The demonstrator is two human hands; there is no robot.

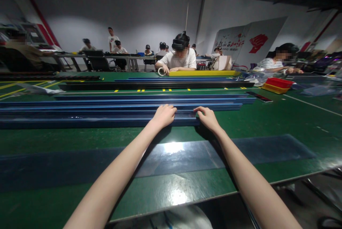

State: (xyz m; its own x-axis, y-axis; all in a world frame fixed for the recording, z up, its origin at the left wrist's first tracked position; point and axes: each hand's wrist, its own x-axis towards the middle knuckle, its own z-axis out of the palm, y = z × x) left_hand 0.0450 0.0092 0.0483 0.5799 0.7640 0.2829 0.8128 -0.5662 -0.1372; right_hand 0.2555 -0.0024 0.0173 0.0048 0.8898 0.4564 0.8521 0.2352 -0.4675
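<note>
Several long blue channel-shaped strips lie side by side across the green table. My left hand (164,115) curls over the nearest blue strip (88,122), a little short of its right end, with the fingertips on its far side. At that right end, my right hand (207,117) has its thumb and bent fingers closed at the edge of the same strip. A clear film seems to lie in the strip's channel. Closer to me, a long transparent plastic sheet (184,157) lies flat beneath my forearms.
Beyond the blue strips lie a black strip (160,85), a phone (259,96) and red and yellow trays (278,84). Across the green table (288,122), a co-worker (184,57) leans over a yellow strip (203,73) with a tape roll (161,71). Another person (278,59) works at right.
</note>
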